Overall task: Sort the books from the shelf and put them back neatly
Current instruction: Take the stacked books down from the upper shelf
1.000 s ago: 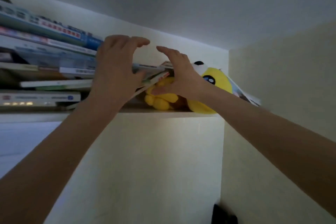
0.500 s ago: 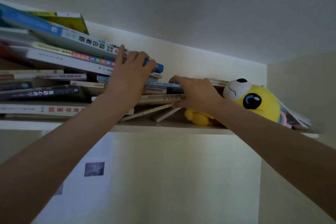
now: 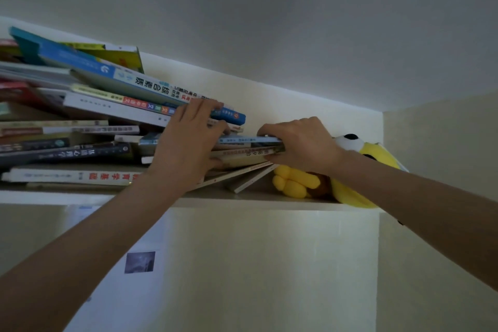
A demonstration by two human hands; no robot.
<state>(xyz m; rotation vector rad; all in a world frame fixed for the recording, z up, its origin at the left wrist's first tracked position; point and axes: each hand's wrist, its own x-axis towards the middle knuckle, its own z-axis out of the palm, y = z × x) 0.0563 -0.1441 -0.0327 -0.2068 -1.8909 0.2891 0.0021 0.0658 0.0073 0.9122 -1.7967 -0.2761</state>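
**shelfie_22:** Since a second ago both hands have been brought out of the air and set on the pile of books (image 3: 107,127), and the view has been swung left, so more of the pile is seen. The left hand (image 3: 188,143) is laid nearly flat against the ends of the slanted upper books (image 3: 140,86), fingers spread and only slightly bent. It looks like pressing rather than gripping tbh. The right hand (image 3: 304,143) is hooked over a few thin books (image 3: 242,153) at the pile's right end, fingers on top, thumb underneath.

**dustjacket:** And where's it all sat?

**shelfie_22:** Everything is stacked flat and crooked on the high shelf (image 3: 242,203), from the left to the middle. A yellow plush toy (image 3: 296,183) is wedged just right of it.

**dustjacket:** Paperbacks like that are probably floppy and glossy, so slipping should be expected. A small bundle is best pinched top and bottom at the spine ends while the heavy leaning lot above is held back. Otherwise a landslide could be triggered lol.
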